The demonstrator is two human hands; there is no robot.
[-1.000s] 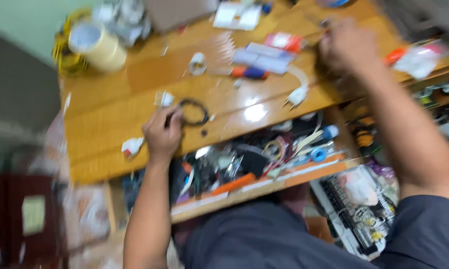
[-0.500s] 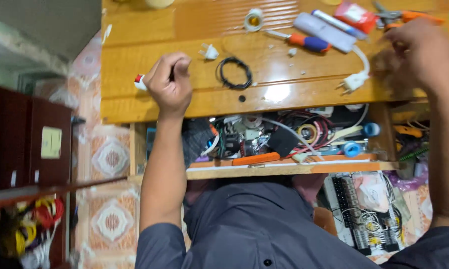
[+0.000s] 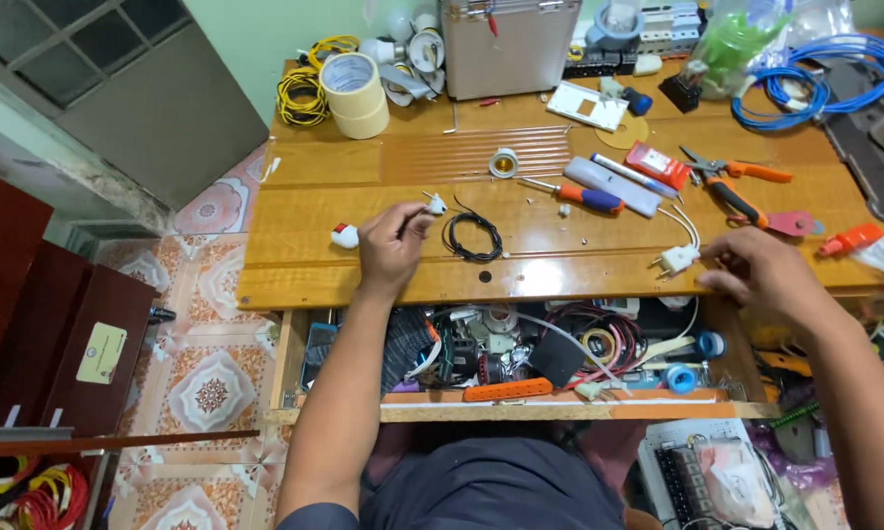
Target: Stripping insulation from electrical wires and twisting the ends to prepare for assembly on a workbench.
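Note:
My left hand (image 3: 391, 247) rests on the wooden table (image 3: 305, 211) with its fingers pinched together. It lies just left of a small coil of black wire (image 3: 472, 238). I cannot see whether it grips a wire end. A small white fitting (image 3: 436, 205) lies above its fingertips, and a white and red piece (image 3: 345, 236) to its left. At the table's front edge my right hand (image 3: 761, 273) lies loosely curled. Its fingertips are beside a white plug (image 3: 675, 260) on a white cord, and nothing shows in the hand.
An open drawer (image 3: 520, 355) under the table is full of wires, tape and an orange power strip (image 3: 508, 390). A screwdriver (image 3: 581, 196), orange-handled pliers (image 3: 736, 186), tape rolls (image 3: 354, 93), a metal case (image 3: 509, 44) and blue cable (image 3: 817, 80) lie farther back. A dark cabinet (image 3: 40, 324) stands left.
My right hand has come down from the far right of the table to its front edge by the plug. My left hand stays beside the black coil. The view has steadied and tilted up.

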